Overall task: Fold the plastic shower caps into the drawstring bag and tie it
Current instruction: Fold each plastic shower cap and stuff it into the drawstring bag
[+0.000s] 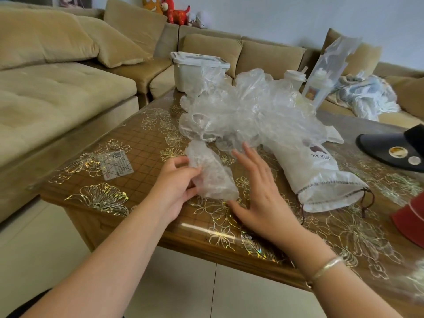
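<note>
A folded clear shower cap (212,174) lies on the table near its front edge. My left hand (176,182) grips its left side with curled fingers and thumb. Just right of the cap, my right hand (259,191) is spread with straight fingers, its thumb near the cap's lower end. Behind them sits a loose pile of clear shower caps (247,109). The white drawstring bag (314,175) lies to the right, its open mouth and brown cords toward the front right.
The wooden table (137,180) has a gold-flower cover and a small card (115,165). A white lidded box (195,70), a cup and a plastic-wrapped bottle (321,81) stand at the back. A black object (390,150) and a red item (410,221) lie at right. Sofas surround the table.
</note>
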Demonstrator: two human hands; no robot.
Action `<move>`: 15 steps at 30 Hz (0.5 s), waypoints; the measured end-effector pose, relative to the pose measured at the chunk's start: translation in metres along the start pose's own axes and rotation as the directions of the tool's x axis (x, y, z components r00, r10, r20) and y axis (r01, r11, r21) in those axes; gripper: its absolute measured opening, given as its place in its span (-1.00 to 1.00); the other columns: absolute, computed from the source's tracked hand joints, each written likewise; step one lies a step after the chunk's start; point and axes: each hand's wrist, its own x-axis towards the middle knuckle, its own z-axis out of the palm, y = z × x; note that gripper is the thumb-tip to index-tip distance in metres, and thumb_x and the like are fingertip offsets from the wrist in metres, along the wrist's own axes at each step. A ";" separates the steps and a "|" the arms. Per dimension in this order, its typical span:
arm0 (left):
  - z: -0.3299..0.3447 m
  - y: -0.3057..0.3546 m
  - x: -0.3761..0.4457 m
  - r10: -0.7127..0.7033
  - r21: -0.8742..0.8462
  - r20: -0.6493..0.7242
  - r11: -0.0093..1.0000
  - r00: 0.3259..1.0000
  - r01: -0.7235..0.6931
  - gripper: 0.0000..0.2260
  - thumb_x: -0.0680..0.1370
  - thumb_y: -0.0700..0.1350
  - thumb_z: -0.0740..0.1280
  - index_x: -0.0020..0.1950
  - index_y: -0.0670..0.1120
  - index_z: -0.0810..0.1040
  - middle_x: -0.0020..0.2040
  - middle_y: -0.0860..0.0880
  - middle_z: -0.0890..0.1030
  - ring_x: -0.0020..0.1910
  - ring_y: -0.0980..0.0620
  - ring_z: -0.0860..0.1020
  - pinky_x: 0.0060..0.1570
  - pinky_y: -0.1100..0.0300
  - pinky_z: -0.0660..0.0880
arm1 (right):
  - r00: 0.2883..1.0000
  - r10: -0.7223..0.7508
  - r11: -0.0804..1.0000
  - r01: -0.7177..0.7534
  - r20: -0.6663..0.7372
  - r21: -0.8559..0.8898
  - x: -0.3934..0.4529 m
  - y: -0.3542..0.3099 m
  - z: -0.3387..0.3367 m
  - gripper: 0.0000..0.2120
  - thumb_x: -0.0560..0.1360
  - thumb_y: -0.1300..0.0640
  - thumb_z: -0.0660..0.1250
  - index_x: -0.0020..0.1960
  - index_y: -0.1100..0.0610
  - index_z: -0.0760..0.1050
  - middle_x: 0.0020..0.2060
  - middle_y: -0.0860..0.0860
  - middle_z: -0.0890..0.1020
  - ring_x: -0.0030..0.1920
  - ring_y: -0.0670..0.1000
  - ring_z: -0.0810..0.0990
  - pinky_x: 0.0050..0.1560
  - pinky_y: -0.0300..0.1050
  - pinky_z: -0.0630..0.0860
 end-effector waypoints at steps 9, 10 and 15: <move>-0.006 -0.012 -0.004 0.559 0.836 0.101 0.401 0.823 -0.374 -0.47 0.45 -0.31 0.44 0.33 0.00 0.35 0.25 0.07 0.33 0.18 0.09 0.39 -0.01 0.33 0.39 | 0.993 -0.112 0.992 0.111 -0.023 -0.068 0.003 0.005 0.011 -0.75 0.38 0.23 0.51 0.03 0.08 0.58 0.10 -0.07 0.59 0.25 0.03 0.45 0.23 0.10 0.44; -0.006 -0.010 -0.007 0.619 0.858 0.169 0.291 0.766 -0.424 -0.52 0.45 -0.33 0.42 0.28 0.01 0.40 0.23 0.09 0.31 0.21 0.10 0.32 0.00 0.35 0.34 | 0.995 -0.100 0.993 0.099 -0.015 -0.069 0.003 0.006 0.012 -0.74 0.37 0.23 0.52 0.03 0.07 0.59 0.04 -0.11 0.60 0.18 0.01 0.45 0.17 0.08 0.45; -0.006 -0.007 -0.014 0.511 0.751 0.378 0.319 0.772 -0.579 -0.74 0.53 -0.37 0.29 -0.16 -0.02 0.60 -0.11 0.14 0.55 -0.12 0.24 0.50 -0.12 0.44 0.42 | 0.998 -0.010 0.996 0.004 0.063 0.084 0.005 0.003 0.009 -0.85 0.47 0.07 0.36 0.01 0.05 0.62 -0.08 -0.19 0.58 0.07 -0.05 0.42 0.09 -0.04 0.43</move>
